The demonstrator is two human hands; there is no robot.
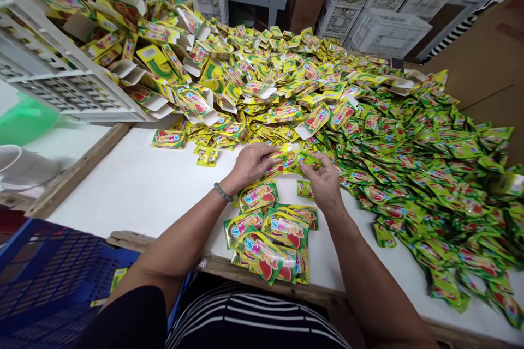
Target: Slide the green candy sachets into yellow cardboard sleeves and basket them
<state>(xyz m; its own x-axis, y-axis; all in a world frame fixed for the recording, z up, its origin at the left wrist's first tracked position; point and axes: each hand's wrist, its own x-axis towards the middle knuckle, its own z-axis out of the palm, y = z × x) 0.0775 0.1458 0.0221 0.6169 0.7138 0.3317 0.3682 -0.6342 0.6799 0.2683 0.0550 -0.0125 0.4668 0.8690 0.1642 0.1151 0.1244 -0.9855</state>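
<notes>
My left hand, with a beaded bracelet at the wrist, is closed on a small yellow-green candy box at the near edge of the heap. Between the thumb and fingers of my right hand is a green candy packet, held against the right end of the box. Just below the hands, several flat "TWINS" boxes lie stacked in a loose pile near the table edge. A single green packet rests on the white tabletop beside my right wrist.
Loose green packets spread across the right side. Small yellow packets and open boxes are heaped behind. A tipped white crate full of boxes stands at left, a blue crate below it. White crates are stacked at the back.
</notes>
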